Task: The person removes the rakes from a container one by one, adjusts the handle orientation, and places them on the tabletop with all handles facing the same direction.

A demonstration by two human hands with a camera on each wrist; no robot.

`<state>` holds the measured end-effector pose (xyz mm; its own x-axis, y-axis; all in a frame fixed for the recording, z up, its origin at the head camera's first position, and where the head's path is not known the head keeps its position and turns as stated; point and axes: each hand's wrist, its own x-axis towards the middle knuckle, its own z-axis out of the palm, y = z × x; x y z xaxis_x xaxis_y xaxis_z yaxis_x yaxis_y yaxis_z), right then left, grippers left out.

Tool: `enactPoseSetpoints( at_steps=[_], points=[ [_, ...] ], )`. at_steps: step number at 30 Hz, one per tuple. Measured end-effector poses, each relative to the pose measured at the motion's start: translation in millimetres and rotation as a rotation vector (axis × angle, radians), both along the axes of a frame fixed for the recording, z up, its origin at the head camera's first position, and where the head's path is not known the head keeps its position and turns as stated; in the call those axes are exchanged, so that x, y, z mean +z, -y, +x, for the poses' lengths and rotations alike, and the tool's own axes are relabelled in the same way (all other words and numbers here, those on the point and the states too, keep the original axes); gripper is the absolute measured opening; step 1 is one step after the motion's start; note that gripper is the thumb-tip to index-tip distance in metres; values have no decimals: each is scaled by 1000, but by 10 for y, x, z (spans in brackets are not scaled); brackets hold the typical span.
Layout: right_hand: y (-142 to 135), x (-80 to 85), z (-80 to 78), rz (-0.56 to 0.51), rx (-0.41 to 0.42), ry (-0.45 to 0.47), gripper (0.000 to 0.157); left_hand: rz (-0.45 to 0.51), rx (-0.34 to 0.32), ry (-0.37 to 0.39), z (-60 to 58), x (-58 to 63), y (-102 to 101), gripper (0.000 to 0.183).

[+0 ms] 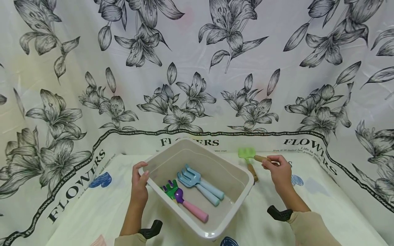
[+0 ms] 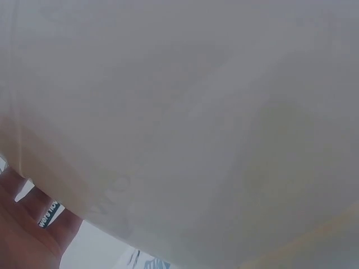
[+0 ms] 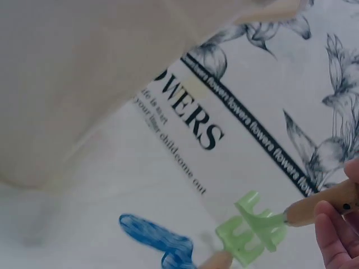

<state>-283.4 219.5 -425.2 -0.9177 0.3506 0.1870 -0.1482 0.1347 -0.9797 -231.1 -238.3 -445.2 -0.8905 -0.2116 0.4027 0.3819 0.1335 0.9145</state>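
The left hand (image 1: 140, 186) is holding the bin (image 1: 191, 153) at its left corner, fingers and thumb clamping on the rim. The bin is leaning at a tilt, its open side facing the wearer; whether any of it is resting on the cloth (image 1: 104, 205), I cannot tell. In the left wrist view, the outside of the bin is filling most of the frame.

Inside, two blue forks (image 1: 197, 181) are lying side by side near the middle of the floor, heads toward the far left wall, handles pointing to the near right. Closer to the near left wall, a pink-handled tool (image 1: 195, 210) with a purple head is lying. Its head is overlapping a green fork (image 1: 171, 189), and purple prongs (image 1: 165, 189) are showing just beside that.

Outside, to the right of the bin, the right hand (image 1: 278, 167) is pinching the wooden handle of a green rake (image 3: 263, 224) between thumb and fingers. Its head is overlapping that of a second rake (image 1: 253, 172), also green with a wooden handle; whether the two are touching, I cannot tell.
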Motion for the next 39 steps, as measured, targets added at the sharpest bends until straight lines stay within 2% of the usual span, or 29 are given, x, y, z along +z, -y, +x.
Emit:
enactPoseSetpoints(
  at_steps=[6, 11, 19, 31, 39],
  points=[
    [-149, -179, 67, 33, -96, 30, 33, 8, 1, -6, -8, -9, -12, 39],
    [-274, -333, 110, 81, -184, 78, 30, 14, -15, -40, -48, -3, -57, 37],
    [-375, -570, 28, 232, -323, 178, 28, 4, -9, -30, -37, -15, -28, 38],
    [-509, -847, -144, 361, -287, 278, 28, 18, 2, -41, -22, -9, -24, 37],
    [-501, -942, -180, 443, -288, 227, 27, 11, 0, -43, -6, 5, -33, 37]
  ],
)
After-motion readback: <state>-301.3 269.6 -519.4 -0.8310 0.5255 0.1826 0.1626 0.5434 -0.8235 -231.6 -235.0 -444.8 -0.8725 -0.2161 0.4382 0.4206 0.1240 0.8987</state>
